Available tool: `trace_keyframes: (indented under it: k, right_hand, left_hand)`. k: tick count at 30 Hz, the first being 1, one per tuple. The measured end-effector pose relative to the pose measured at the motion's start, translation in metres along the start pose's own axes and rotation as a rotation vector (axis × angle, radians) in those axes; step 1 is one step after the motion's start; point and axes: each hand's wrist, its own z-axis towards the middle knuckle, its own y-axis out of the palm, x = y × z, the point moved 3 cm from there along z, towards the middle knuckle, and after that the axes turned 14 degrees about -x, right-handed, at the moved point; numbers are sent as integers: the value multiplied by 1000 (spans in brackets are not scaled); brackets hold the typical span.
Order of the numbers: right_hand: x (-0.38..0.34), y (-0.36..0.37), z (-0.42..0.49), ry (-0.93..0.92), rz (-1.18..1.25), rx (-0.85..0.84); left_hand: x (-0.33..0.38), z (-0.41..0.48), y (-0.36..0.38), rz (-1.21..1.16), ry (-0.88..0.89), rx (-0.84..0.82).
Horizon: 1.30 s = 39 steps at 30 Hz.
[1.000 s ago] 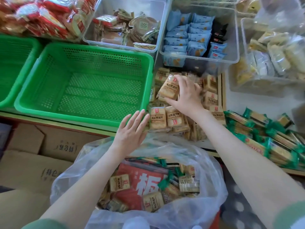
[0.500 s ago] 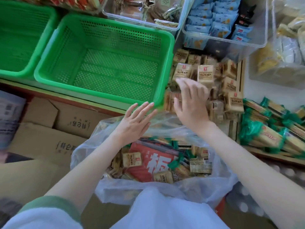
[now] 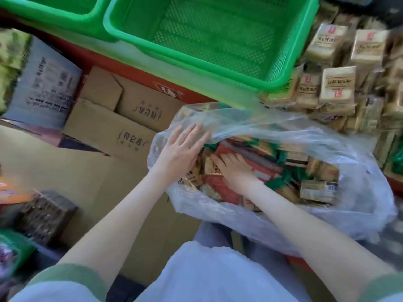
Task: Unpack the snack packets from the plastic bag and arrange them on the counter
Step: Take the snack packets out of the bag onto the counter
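Observation:
A clear plastic bag (image 3: 359,199) sits open in front of me, full of tan snack packets (image 3: 319,190), green-edged packets and a large red pack (image 3: 265,171). My left hand (image 3: 181,149) lies flat with straight fingers on the bag's left rim. Inside the bag, my right hand (image 3: 235,168) reaches down onto the packets, fingers spread over a tan packet and the red pack; I cannot tell whether it holds one. A heap of tan packets (image 3: 337,83) lies on the counter at the upper right.
An empty green basket (image 3: 281,81) stands on the counter left of the heap, with a second green basket (image 3: 65,18) further left. Cardboard boxes (image 3: 113,129) are stacked on the floor below the counter's red edge (image 3: 139,73).
My right hand left the heap on the counter and dropped into the bag. My left hand came down onto the bag's rim. The camera tilted downward.

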Motion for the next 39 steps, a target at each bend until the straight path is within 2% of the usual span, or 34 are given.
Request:
trace_keyframes:
  k: [3,7,9,12,16,18,26,28,31,34,36,39]
  right_hand:
    - [9,-16,-15,-22,52,158]
    - [41,-39,-55,-30,171,496]
    - [59,-55,-78,16,186,610]
    - [88,-82,-107,197,316,759]
    - [132,-117,-133,519,696,982]
    - [157,-131,-143,603,714,1041]
    - [262,-137,-145,952,723,1042]
    - [277,-130,-137,946,719,937]
    - [284,-120,-124,905,623,686]
    - [278,-119,-121,898,570,593]
    - [269,-121,-126,892,546,634]
    - [235,-122,-139,792,516,872]
  left_hand:
    - [1,4,-7,-52,-4,25]
    - [9,32,-34,-95,53,128]
    - [17,56,-48,-87,92,178]
    - [34,99,-68,-105,134,188]
    - [58,154,-83,-106,171,81]
    - [70,172,-87,-99,179,40]
    - [87,214,-88,-17,129,10]
    - [86,217,-83,19,121,4]
    - [87,218,-80,45,118,25]
    - [88,218,-79,32,120,47]
    - [87,218,-82,18,141,70]
    - [84,210,-86,-4,242,142]
